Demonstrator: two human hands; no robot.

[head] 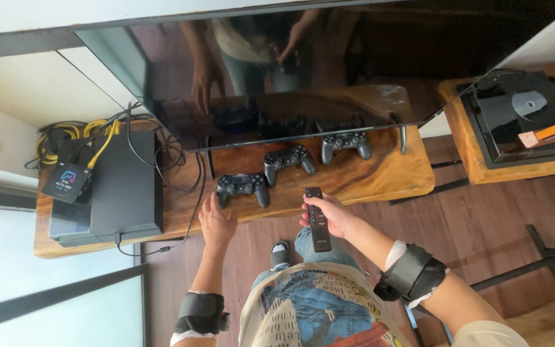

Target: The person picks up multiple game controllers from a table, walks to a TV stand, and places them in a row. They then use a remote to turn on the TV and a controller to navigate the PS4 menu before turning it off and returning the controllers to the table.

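The right hand is wrapped around a long black remote, held just past the front edge of the wooden table. The left hand has its fingers loosely spread and touches the nearest black game controller by that front edge. Two more controllers lie farther back, under the big dark screen.
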